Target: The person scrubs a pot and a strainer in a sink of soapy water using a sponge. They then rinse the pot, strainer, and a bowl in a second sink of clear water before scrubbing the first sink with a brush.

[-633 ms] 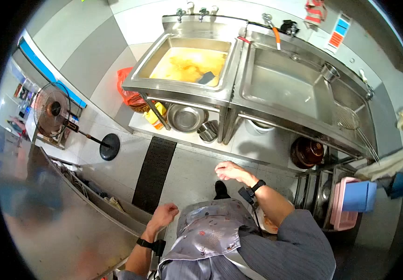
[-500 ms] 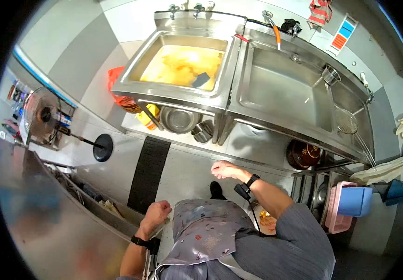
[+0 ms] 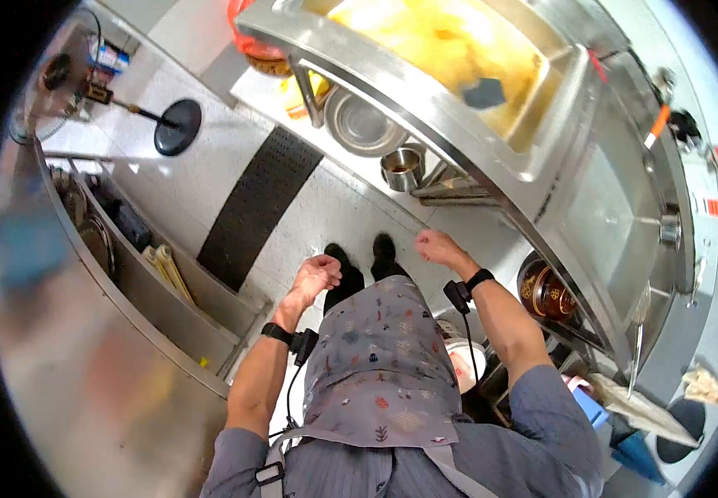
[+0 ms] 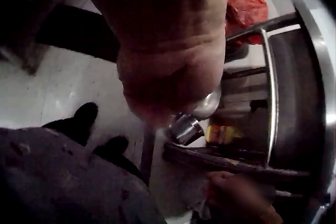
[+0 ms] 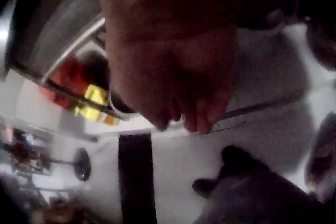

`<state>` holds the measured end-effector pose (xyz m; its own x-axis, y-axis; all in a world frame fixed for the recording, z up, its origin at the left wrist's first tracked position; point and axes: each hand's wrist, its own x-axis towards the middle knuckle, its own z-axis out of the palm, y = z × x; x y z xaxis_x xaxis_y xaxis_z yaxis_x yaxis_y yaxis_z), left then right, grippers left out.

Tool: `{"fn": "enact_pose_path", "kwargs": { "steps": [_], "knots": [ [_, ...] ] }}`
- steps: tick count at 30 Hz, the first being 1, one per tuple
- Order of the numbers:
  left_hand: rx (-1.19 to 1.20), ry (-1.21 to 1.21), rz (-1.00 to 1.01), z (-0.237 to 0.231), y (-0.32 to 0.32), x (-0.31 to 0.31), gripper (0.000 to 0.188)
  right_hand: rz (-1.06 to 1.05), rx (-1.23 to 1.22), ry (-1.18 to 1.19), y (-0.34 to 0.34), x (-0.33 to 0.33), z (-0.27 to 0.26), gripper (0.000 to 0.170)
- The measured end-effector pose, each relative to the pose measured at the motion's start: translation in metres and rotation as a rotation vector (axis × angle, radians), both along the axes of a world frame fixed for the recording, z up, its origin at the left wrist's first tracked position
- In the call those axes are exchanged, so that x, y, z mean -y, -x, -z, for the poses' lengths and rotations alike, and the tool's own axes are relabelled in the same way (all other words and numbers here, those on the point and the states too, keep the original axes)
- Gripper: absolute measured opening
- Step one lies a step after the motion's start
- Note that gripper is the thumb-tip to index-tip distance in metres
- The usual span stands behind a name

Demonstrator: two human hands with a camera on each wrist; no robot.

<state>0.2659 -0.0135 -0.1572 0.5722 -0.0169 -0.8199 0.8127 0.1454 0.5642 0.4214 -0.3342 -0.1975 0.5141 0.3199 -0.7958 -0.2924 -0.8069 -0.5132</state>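
Both hands hang in front of the apron [image 3: 379, 357], holding nothing. In the head view the left hand [image 3: 316, 278] is at the apron's upper left, its fingers loosely curled, beside the black shoes. The right hand [image 3: 440, 247] is right of the shoes, below the sink stand, also with loosely curled fingers. The left wrist view shows the left hand [image 4: 170, 85] from close by, its fingers mostly hidden. The right hand [image 5: 178, 82] fills the upper middle of the right wrist view, fingertips pointing down over the floor.
A steel sink [image 3: 533, 166] of cloudy yellow liquid holds a dark grey piece [image 3: 483, 93]. Under it are a steel basin [image 3: 359, 120] and a steel pot [image 3: 403, 168]. A black floor strip [image 3: 259, 207], a fan base [image 3: 178, 127] and a steel counter [image 3: 126, 349] lie to the left.
The head view has tilted down and turned, so the sinks sit higher and further right. The left hand appears higher in view; both hands still hold nothing. A second shoe now shows.
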Motion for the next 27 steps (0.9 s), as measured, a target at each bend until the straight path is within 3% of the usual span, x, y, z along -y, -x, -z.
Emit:
{"fn": "enact_pose_path", "kwargs": {
  "steps": [2,3,5,6,8,11,12,14,18,20,22,27],
  "knots": [
    [-0.053,0.076,-0.103,0.030,0.010,0.005,0.025,-0.251,-0.037,0.145,-0.024,-0.016,0.011,0.035],
    [-0.118,0.125,-0.156,0.048,0.021,0.007,0.024,-0.287,-0.060,0.164,-0.026,-0.011,0.042,0.035],
    [-0.220,0.172,-0.265,0.080,0.044,0.017,0.021,-0.479,0.311,0.013,-0.033,-0.004,0.107,0.051],
    [-0.231,0.182,-0.304,0.093,0.057,0.016,0.021,-0.519,0.296,0.011,-0.044,-0.012,0.127,0.051],
    [-0.268,0.171,-0.391,0.117,0.087,0.012,0.021,-0.578,0.256,0.245,-0.058,-0.031,0.171,0.072],
    [-0.378,0.113,-0.513,0.144,0.112,0.012,0.021,-0.496,0.269,0.231,-0.106,-0.073,0.186,0.087],
    [-0.400,0.124,-0.536,0.156,0.121,0.018,0.021,-0.524,0.250,0.235,-0.121,-0.085,0.194,0.087],
    [-0.471,0.107,-0.616,0.177,0.137,0.034,0.020,-0.441,0.201,0.459,-0.146,-0.099,0.210,0.091],
    [-0.496,0.151,-0.684,0.201,0.142,0.065,0.016,-0.423,0.178,0.450,-0.172,-0.109,0.240,0.083],
    [-0.487,0.156,-0.688,0.214,0.134,0.079,0.015,-0.598,0.337,0.603,-0.183,-0.098,0.279,0.062],
    [-0.353,0.062,-0.620,0.222,0.117,0.092,0.017,-0.602,0.404,0.570,-0.191,-0.100,0.283,0.054],
    [-0.333,0.110,-0.594,0.217,0.069,0.100,0.019,-0.535,0.460,0.582,-0.168,-0.083,0.272,0.040]
  ]
}}
